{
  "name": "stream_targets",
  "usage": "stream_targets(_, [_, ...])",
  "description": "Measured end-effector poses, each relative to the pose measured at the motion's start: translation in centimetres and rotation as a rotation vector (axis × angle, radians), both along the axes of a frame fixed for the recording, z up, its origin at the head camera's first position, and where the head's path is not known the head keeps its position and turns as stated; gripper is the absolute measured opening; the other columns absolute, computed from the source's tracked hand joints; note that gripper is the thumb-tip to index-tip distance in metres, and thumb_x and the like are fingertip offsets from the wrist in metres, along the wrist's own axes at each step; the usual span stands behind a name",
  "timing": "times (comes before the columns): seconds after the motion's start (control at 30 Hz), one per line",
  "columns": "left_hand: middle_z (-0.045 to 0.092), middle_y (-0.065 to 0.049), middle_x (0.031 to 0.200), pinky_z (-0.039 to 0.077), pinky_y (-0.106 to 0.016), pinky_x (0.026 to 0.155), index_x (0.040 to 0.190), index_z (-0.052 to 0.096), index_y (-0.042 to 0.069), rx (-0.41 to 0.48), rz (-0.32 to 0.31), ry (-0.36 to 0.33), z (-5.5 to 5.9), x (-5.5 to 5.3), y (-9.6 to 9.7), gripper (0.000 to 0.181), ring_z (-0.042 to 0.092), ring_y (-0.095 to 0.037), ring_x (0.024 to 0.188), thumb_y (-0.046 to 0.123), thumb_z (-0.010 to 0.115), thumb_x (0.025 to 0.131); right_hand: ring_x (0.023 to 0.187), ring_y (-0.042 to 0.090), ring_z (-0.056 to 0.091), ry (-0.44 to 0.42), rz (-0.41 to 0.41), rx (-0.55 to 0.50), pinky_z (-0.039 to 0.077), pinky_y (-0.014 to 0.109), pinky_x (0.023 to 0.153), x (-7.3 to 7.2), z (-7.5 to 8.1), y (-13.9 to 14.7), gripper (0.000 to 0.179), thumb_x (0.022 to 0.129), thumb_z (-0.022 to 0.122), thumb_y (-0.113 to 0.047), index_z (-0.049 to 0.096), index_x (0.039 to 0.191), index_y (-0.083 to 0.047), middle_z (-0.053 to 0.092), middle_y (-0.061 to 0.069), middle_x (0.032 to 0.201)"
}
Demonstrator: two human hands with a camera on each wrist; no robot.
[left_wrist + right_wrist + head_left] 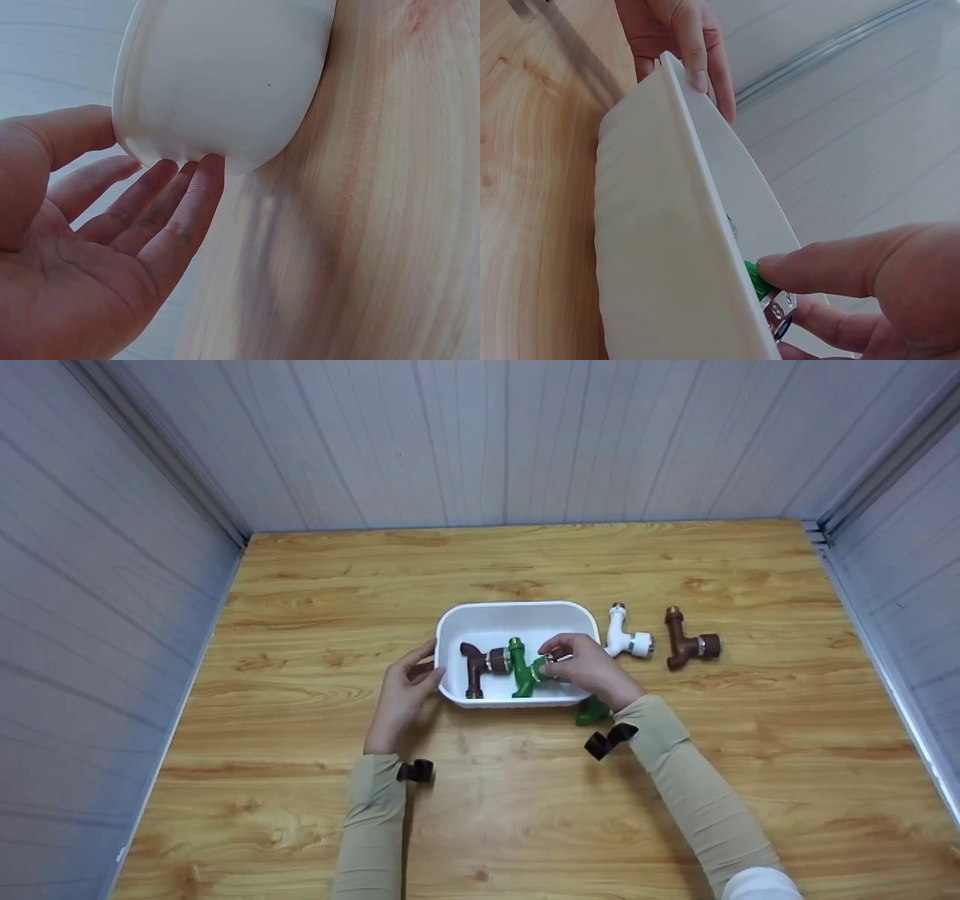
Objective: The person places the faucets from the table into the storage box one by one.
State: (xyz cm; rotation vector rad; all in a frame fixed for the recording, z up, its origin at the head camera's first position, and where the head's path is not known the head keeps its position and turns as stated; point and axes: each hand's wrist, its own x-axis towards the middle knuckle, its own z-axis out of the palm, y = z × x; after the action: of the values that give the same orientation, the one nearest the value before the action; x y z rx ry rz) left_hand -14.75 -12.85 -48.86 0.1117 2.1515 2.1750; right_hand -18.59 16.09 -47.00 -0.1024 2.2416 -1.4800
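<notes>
A white plastic tub (517, 703) holds a brown tap (474, 671) and a green tap (521, 671) side by side. My left hand (403, 694) grips the tub's left end, thumb over the rim and fingertips against the outer wall (225, 82). Reaching over the right end, my right hand (592, 666) pinches the handle end of the green tap between thumb and fingers. In the right wrist view, the near wall (660, 210) hides most of this tap; a bit of green (758, 280) and a metal collar show by the fingers.
Right of the tub lie a white tap (618, 630) and, farther right, another brown tap (677, 641). A second green tap (591, 712) is partly hidden under my right wrist. Panelled walls (480, 442) border the wooden table (300, 712) at the back and sides.
</notes>
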Motion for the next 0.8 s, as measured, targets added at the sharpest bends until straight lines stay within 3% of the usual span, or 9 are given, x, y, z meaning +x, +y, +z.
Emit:
stream_targets(0.27, [0.045,-0.036,0.132,0.051,-0.032,0.093,0.135,0.043,-0.014,-0.034,-0.003,0.025,0.2,-0.1,0.1,0.048,0.047,-0.052,0.116,-0.01,0.058,0.089,0.081,0.014,0.054,0.027,0.037,0.019,0.046,0.02,0.067,-0.2,-0.4,0.1,0.031,0.082,0.067,0.0,0.06,0.111,0.009,0.062,0.014,0.095])
stream_targets(0.43, [0.045,-0.035,0.132,0.049,-0.036,0.096,0.135,0.043,-0.013,-0.042,-0.006,0.02,0.2,-0.1,0.1,0.048,0.047,-0.051,0.116,-0.009,0.058,0.089,0.086,0.018,0.054,0.038,0.051,0.056,0.047,0.023,0.071,-0.3,-0.3,0.1,0.034,0.082,0.067,-0.001,0.059,0.114,0.008,0.062,0.016,0.098])
stream_targets(0.63, [0.045,-0.034,0.133,0.051,-0.031,0.093,0.136,0.043,-0.012,-0.039,0.004,-0.002,0.2,0.0,0.0,0.048,0.047,-0.05,0.117,-0.009,0.058,0.09,0.091,0.021,0.055,0.026,0.069,0.085,0.045,0.026,0.073,-0.2,-0.3,-0.1,0.033,0.083,0.065,0.0,0.059,0.116,0.005,0.063,0.017,0.103])
stream_targets(0.8, [0.049,-0.028,0.132,0.053,-0.03,0.089,0.135,0.047,-0.008,-0.026,0.031,0.013,-1.6,-0.5,-0.1,0.048,0.052,-0.045,0.115,-0.008,0.06,0.089,0.096,0.025,0.056,0.046,0.069,0.085,0.046,0.03,0.077,-0.2,-0.3,-0.2,0.034,0.083,0.065,0.0,0.058,0.116,0.005,0.062,0.019,0.107])
